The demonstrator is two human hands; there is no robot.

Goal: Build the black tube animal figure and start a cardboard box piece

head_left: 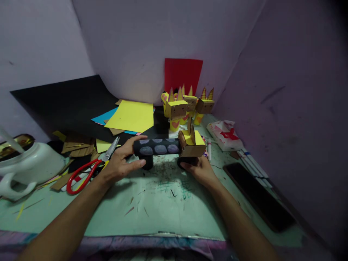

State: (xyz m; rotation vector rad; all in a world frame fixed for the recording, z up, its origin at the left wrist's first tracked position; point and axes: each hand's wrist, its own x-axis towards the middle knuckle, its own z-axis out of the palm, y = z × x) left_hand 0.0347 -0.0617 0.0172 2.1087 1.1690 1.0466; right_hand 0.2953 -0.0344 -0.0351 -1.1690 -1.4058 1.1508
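Lilac walls (125,43) meet in a corner behind a pale green worktop (163,217). Large black sheet (62,105) on the worktop, far edge curling up the wall; yellow sheet (132,116) in the stack on it. Smaller red sheet (183,74) upright at the back.

Containers: white pot (46,159) at far left, handle toward the viewer, gold-coloured stuff and a pale stick (12,139) in its mouth; can't tell what the gold is. Red-marked white packet (225,134) at right, contents hidden. Black phone (255,194) lies in front of it.

Black spotted tube animal (157,146) is mid-worktop, between the hands. Left hand (122,159) wraps the rear end, fingers behind, thumb by the rear leg. Right hand (199,170) grips low at the front leg, under the cardboard head (193,145). Can't tell if the feet touch down.

Step reads as two-handed steadying or positioning; body, head and legs look joined. Next move calls for level support at both ends, light pressure on the tube, clear of the upright horns (192,134).

Similar yellow figures (177,112) stand behind. Red-handled scissors (96,165) lie left of the left hand, near cardboard scraps (78,146).
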